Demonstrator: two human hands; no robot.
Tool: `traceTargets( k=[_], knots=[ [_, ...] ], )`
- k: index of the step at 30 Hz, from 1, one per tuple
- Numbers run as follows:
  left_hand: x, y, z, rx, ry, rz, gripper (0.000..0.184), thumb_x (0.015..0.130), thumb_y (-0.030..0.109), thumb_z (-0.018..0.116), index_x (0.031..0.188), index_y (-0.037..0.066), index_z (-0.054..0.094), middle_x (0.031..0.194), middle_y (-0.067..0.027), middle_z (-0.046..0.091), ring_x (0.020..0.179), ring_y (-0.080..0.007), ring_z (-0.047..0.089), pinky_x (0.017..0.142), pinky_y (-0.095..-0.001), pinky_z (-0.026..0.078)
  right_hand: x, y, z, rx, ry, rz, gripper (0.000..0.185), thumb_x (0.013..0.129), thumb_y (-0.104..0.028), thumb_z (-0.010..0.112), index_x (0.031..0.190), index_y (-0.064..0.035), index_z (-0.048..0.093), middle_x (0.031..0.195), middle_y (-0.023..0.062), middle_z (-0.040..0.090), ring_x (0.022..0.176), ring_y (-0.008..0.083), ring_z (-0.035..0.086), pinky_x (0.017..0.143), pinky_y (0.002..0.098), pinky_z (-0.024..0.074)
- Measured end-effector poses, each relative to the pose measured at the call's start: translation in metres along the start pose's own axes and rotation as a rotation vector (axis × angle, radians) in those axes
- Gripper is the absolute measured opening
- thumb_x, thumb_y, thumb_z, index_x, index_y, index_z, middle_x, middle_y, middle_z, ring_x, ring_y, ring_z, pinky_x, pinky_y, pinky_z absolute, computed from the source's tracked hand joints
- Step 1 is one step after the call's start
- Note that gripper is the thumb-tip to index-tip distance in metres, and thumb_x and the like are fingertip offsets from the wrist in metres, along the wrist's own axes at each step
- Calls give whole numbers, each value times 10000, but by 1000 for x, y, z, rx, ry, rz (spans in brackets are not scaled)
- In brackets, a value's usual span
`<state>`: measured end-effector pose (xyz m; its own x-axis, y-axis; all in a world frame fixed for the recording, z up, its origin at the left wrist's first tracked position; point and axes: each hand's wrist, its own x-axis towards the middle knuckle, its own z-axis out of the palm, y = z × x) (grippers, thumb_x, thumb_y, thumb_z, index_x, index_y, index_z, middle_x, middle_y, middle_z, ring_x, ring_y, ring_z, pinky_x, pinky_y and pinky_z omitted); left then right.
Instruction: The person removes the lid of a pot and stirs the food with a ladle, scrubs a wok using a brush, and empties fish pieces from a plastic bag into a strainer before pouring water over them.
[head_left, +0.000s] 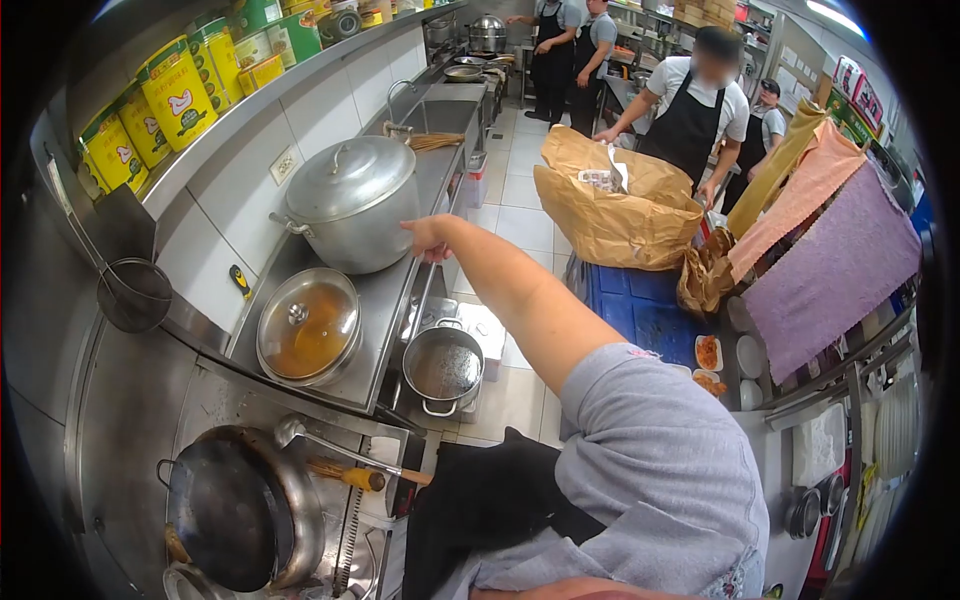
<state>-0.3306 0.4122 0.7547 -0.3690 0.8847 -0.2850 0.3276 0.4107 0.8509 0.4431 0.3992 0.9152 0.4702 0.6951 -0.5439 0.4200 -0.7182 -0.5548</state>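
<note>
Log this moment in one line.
right hand: finger pointing toward large lidded pot, contact unclear | left hand: out of view | glass-lidded pan: beside pot

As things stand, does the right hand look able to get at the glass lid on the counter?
Probably yes. The right hand holds nothing visible, and the glass lid lies uncovered near the counter's front edge. The big pot stands close behind it but seems to leave the knob free.
</note>
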Motion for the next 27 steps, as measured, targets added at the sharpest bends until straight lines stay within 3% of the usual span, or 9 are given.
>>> traceTargets(
  k=[5, 6, 8, 11, 16, 19, 20, 23, 27],
  knots=[
    [-6, -11, -26, -53, 47, -71, 634, 860, 268, 579, 1438, 154, 346, 1406, -196, 432, 1289, -367, 420, 1016, -533, 346, -10, 39, -51, -27, 111, 70, 917, 832, -206, 641, 1528, -342, 59, 794, 95, 658, 601, 189, 640, 536, 376, 544],
    [-6, -16, -38, -71, 66, -88, 636, 861, 265, 576, 1443, 157, 342, 1410, -196, 429, 1293, -367, 417, 1018, -534, 344, -22, 49, -69, 19, 265, 90, 713, 822, -200, 645, 1466, -281, 351, 801, 111, 672, 591, 192, 646, 560, 388, 553],
    [-2, -25, -73, -125, 112, -126, 639, 865, 258, 570, 1451, 163, 335, 1419, -196, 423, 1302, -367, 412, 1022, -537, 339, -6, 106, -129, 64, 290, 138, 203, 835, -216, 630, 976, -76, 673, 857, 124, 690, 642, 255, 664, 616, 440, 566],
    [30, -71, -119, -198, 159, -138, 632, 885, 286, 522, 1475, 243, 298, 1419, -147, 445, 1284, -327, 446, 998, -560, 336, -17, 170, -214, 160, 862, 260, 240, 872, -285, 564, 885, -56, 637, 776, 118, 626, 724, 244, 649, 601, 426, 528],
    [23, -82, -137, -342, 207, -172, 431, 928, 231, 537, 1325, 80, 465, 1163, -127, 621, 1081, -254, 599, 925, -457, 451, -83, 36, -95, 177, 209, -413, 410, 904, -413, 590, 1089, -52, 651, 575, -62, 462, 465, 41, 418, 463, 214, 357],
    [86, -133, -164, 143, 307, -85, 612, 866, 313, 615, 1415, 133, 417, 1214, -98, 599, 974, -208, 572, 813, -441, 450, -57, -41, 50, 95, -232, -627, 502, 883, -307, 600, 1316, -53, 565, 651, -13, 551, 563, 79, 535, 537, 244, 482],
    [44, -65, -153, -27, 300, -160, 585, 858, 302, 622, 1388, 118, 456, 1199, -97, 610, 947, -196, 568, 763, -411, 469, -51, -62, 103, 83, -411, -624, 453, 886, -221, 588, 1305, -51, 572, 703, 6, 576, 586, 88, 543, 582, 258, 512],
    [72, -97, -184, -31, 440, -57, 541, 861, 246, 603, 1364, 87, 481, 1121, -70, 624, 865, -157, 561, 673, -314, 468, -74, -132, 260, 45, -826, -557, 424, 938, -204, 553, 1333, -49, 531, 842, 32, 635, 707, 125, 614, 673, 284, 553],
    [97, -151, -226, -114, 575, -115, 468, 868, 215, 564, 1282, -3, 549, 1202, -209, 628, 1123, -285, 600, 939, -352, 455, -103, -195, 428, -180, -1303, -719, 376, 966, -125, 497, 1337, -85, 542, 903, 36, 676, 709, 101, 617, 637, 254, 523]
  ],
)
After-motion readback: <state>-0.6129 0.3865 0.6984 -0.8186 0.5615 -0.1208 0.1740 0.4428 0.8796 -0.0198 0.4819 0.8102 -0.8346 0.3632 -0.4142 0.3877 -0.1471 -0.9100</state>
